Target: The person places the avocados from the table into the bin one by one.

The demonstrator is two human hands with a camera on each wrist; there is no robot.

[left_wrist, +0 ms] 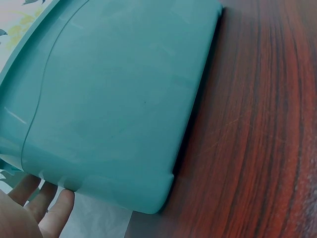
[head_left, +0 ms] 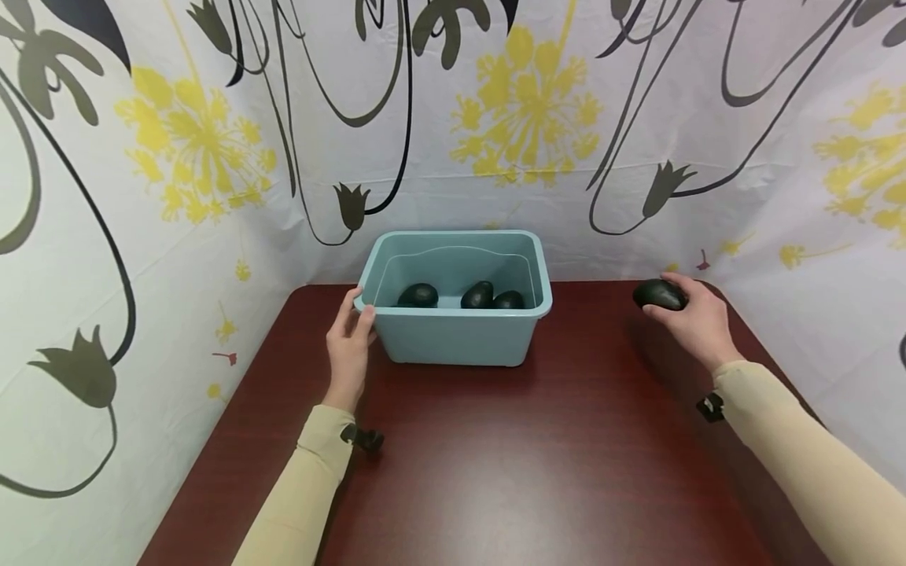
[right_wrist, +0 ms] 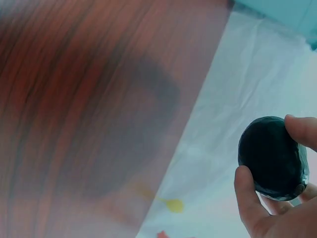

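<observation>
A light blue plastic bin (head_left: 453, 338) stands at the back of the dark wooden table. Three dark avocados are visible inside it: one on the left (head_left: 418, 295) and two side by side on the right, an upright one (head_left: 477, 295) and a lower one (head_left: 509, 300). At the bin's left end is my left hand (head_left: 348, 346); in the left wrist view its fingers (left_wrist: 62, 208) touch the outer wall near the corner. My right hand (head_left: 697, 322) holds another dark avocado (head_left: 660, 295) above the table's back right corner, between thumb and fingers (right_wrist: 246, 191).
The reddish-brown table (head_left: 552, 456) extends toward me. White cloth with grey and yellow flower prints (head_left: 524, 110) hangs behind it and along both sides. A black strap device sits on each wrist, left (head_left: 362, 437) and right (head_left: 710, 407).
</observation>
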